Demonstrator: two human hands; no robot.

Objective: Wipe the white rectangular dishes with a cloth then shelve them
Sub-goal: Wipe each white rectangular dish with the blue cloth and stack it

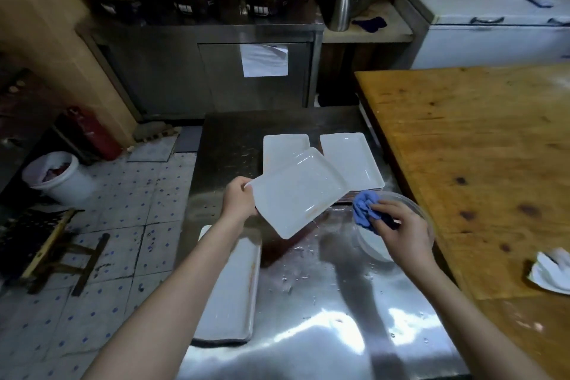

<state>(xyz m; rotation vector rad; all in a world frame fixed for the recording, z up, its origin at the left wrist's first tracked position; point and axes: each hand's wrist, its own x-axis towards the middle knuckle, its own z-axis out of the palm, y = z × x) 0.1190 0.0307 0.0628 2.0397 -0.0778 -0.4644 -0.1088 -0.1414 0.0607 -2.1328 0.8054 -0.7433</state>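
Dish (296,194), tilted and pinched at one edge by fingers of left hand (239,202) (right hand (404,231) clutches cloth (362,210)), may slip onto wet bench (308,318).

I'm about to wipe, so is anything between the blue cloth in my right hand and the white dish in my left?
Nothing visible. The right hand grips the blue cloth just right of the white dish, which the left hand holds tilted above the steel table; only air separates them.

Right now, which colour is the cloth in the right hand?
Blue. The cloth is bunched in the right hand, best seen in the head view.
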